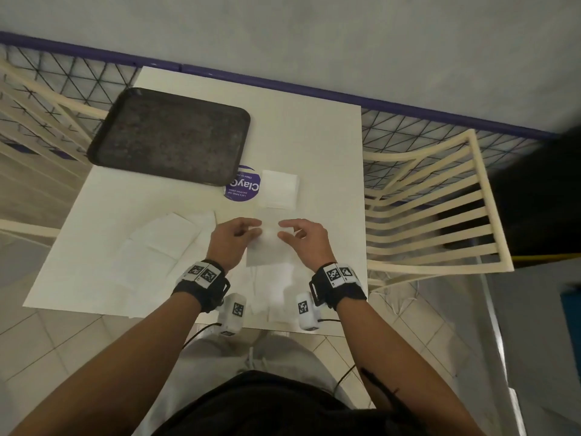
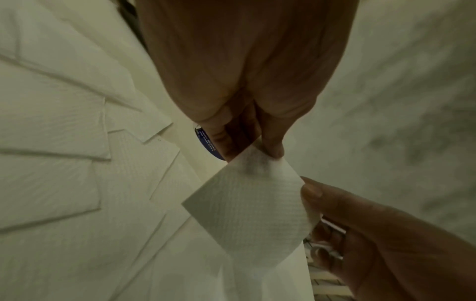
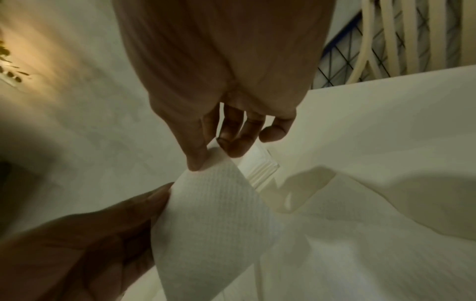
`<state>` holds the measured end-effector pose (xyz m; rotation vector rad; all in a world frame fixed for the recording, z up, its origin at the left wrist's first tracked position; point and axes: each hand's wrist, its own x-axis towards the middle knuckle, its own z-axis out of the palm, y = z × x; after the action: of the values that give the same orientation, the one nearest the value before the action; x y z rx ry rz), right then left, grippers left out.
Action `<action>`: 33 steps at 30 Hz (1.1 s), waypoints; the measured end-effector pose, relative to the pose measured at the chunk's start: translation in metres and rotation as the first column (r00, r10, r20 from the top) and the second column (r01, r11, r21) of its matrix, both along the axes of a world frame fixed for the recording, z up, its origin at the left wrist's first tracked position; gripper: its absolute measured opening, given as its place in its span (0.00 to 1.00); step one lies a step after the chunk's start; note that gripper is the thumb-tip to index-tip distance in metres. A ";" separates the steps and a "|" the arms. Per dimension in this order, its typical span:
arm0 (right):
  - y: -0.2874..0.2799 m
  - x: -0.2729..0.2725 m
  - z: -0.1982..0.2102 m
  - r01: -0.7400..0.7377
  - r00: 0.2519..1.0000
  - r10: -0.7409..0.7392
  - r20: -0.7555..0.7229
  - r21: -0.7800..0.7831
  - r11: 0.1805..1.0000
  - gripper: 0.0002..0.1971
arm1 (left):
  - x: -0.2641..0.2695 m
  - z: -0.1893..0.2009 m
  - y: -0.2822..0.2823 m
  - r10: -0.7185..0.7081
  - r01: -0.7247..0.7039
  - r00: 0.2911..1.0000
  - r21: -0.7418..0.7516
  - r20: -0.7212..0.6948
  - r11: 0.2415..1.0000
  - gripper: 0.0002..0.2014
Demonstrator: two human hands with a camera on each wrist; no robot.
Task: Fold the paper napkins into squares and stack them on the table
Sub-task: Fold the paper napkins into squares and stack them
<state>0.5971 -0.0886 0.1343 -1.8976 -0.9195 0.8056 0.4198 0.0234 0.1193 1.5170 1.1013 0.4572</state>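
I am holding one paper napkin (image 1: 267, 247) up off the table (image 1: 320, 146) between my two hands, over the middle of the near half. My left hand (image 1: 231, 239) pinches its far left corner between thumb and fingertips, and my right hand (image 1: 306, 239) pinches the far right corner the same way, so the far edge is stretched between them. In the left wrist view the held napkin (image 2: 247, 207) hangs as a flat textured sheet below my left thumb, with my right hand (image 2: 381, 240) gripping its other side. In the right wrist view the same sheet (image 3: 213, 213) curves down from my right thumb and fingers, with my left hand (image 3: 85, 244) on its other edge.

Below it, at the near edge of the table, more open napkins (image 1: 273, 294) lie loose and rumpled. To the left, a spread of unfolded napkins (image 1: 157, 243) overlaps across the near left part of the table. A small stack of folded squares (image 1: 278, 190) sits toward the middle of the table, just beyond my hands, touching a round purple sticker (image 1: 242, 185) on its left. A dark tray (image 1: 169, 136) lies at the far left corner. A cream slatted chair (image 1: 434, 209) stands off the right edge.
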 end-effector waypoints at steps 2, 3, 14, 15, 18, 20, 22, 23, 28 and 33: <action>0.001 -0.006 0.003 -0.010 0.998 0.009 0.065 0.006 1.000 0.09 | -0.002 0.003 0.003 -0.017 0.018 0.999 0.051 -0.031 0.999 0.06; 0.003 -0.009 0.003 -0.013 0.996 0.012 0.090 0.008 1.000 0.08 | -0.004 0.006 0.005 -0.026 0.029 0.999 0.073 -0.042 0.997 0.06; 0.023 -0.042 0.004 0.107 0.954 -0.089 0.286 -0.048 0.993 0.06 | -0.023 0.008 0.035 -0.115 0.149 0.982 0.249 -0.149 0.957 0.00; 0.026 -0.046 0.006 0.114 0.942 -0.085 0.324 -0.069 0.991 0.07 | -0.024 0.008 0.038 -0.136 0.170 0.980 0.264 -0.143 0.949 0.01; 0.037 -0.058 0.016 0.091 0.908 -0.039 0.417 -0.107 0.990 0.12 | -0.030 0.008 0.045 -0.233 0.250 0.968 0.330 -0.093 0.910 0.04; 0.045 -0.065 0.020 0.080 0.892 -0.016 0.451 -0.124 0.989 0.11 | -0.033 0.009 0.048 -0.266 0.277 0.960 0.365 -0.081 0.889 0.06; 0.052 -0.071 0.023 0.080 0.897 -0.007 0.443 -0.146 0.986 0.05 | -0.037 0.011 0.051 -0.262 0.269 0.963 0.357 -0.068 0.895 0.05; 0.054 -0.073 0.025 0.079 0.906 -0.005 0.424 -0.157 0.984 0.04 | -0.039 0.012 0.053 -0.257 0.264 0.964 0.349 -0.066 0.899 0.04; 0.053 -0.070 0.028 0.127 0.953 -0.072 0.295 -0.172 0.977 0.05 | -0.051 0.011 0.063 -0.232 0.229 0.972 0.339 -0.033 0.912 0.03; 0.053 -0.068 0.024 0.203 0.978 -0.197 0.069 -0.104 0.974 0.03 | -0.053 0.009 0.061 -0.183 0.167 0.983 0.300 0.028 0.939 0.03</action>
<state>0.5286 -0.0358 0.1580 -2.0816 -0.7165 0.6946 0.3673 0.0847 0.1282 1.8375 0.8713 0.5561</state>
